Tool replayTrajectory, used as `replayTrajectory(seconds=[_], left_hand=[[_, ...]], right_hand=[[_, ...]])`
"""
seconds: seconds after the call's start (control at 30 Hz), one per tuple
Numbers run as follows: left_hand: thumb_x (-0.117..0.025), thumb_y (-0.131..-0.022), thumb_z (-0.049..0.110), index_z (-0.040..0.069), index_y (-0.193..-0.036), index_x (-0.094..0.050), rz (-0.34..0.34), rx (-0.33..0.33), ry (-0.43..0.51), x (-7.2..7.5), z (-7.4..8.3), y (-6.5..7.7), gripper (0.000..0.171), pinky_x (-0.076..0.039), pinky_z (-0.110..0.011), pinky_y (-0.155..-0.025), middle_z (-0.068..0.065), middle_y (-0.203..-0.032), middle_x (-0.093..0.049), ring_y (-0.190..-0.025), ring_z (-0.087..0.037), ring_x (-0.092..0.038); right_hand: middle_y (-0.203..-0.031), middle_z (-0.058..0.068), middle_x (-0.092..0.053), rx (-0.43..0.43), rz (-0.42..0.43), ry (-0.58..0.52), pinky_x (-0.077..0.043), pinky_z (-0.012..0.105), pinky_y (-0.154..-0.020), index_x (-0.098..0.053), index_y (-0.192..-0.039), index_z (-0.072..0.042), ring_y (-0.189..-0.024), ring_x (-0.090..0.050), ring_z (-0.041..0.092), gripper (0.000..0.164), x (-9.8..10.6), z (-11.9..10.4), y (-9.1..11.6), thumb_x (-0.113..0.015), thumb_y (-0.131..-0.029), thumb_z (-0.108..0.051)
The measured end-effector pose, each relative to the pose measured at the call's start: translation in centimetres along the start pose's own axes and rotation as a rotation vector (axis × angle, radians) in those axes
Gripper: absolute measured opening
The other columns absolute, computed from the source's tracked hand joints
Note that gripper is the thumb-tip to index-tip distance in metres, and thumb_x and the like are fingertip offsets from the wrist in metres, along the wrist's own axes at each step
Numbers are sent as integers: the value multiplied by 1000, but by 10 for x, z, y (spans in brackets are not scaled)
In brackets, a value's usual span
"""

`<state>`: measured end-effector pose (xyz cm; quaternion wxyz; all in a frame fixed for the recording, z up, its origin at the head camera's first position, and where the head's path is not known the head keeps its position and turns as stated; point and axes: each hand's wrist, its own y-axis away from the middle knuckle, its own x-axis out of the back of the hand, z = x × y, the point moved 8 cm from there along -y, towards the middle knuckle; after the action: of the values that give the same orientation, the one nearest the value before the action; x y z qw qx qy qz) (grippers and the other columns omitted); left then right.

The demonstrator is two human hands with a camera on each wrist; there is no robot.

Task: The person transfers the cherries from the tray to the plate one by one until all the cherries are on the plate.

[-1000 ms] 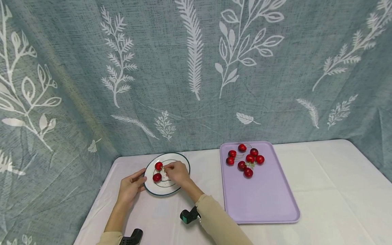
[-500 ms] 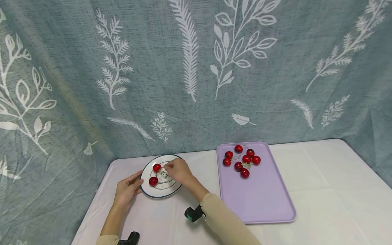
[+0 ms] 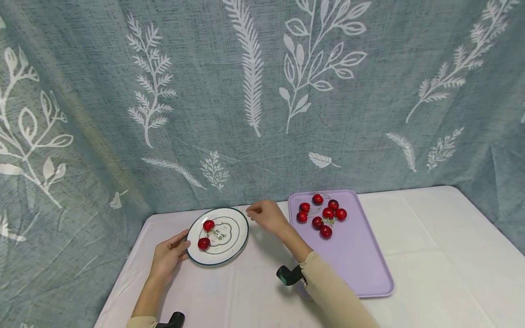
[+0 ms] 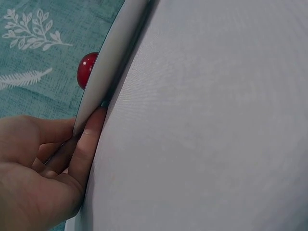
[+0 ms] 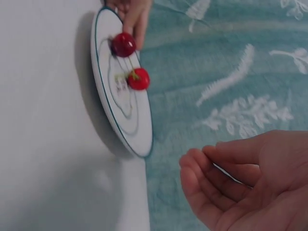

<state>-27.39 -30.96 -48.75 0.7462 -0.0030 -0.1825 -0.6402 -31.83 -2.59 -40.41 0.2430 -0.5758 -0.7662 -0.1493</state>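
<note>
A white plate (image 3: 235,239) with a dark rim bears two red cherries, the farther cherry (image 3: 208,225) and the nearer cherry (image 3: 203,243), side by side on its left half. Green stem bits show near them. My left hand (image 3: 167,257) grips the plate's left edge; in the left wrist view its fingers (image 4: 89,144) reach beneath the rim. Just off the plate's right edge is my right hand (image 3: 268,216), raised, fingers loosely curled. The right wrist view shows that hand (image 5: 250,178) holding nothing.
To the right lies a purple tray (image 3: 352,264), with several cherries (image 3: 328,213) grouped on its far half. The right forearm crosses over its near left side. A patterned blue-green curtain (image 3: 184,91) hangs behind the white-covered table (image 3: 430,255).
My right hand has left the plate's middle and moved right toward the tray, its fingers empty. My left hand stays at the plate's edge. The head view has shifted slightly.
</note>
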Motion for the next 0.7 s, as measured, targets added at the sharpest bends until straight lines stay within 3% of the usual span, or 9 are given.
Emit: replayTrajectory(seconds=[0.4,0.7], left_hand=[[-51,-99,5,-2,-146,-41,4,5,-4,-1,0,2,48,-58,-18,-73,-27,-149,-38,-81,6,-61],[-51,-100,6,-1,-147,-41,4,15,-5,-1,-1,1,48,-58,-17,-74,-26,-151,-36,-80,5,-60]], right_hand=[[-104,15,-73,6,64,-46,-59,33,-77,-72,-111,3,-93,-68,26,23,64,25,12,-64,-94,-10],[-111,15,-71,-11,80,1,-58,35,-79,-70,-116,1,-100,-66,27,26,102,36,22,-62,-96,-13]])
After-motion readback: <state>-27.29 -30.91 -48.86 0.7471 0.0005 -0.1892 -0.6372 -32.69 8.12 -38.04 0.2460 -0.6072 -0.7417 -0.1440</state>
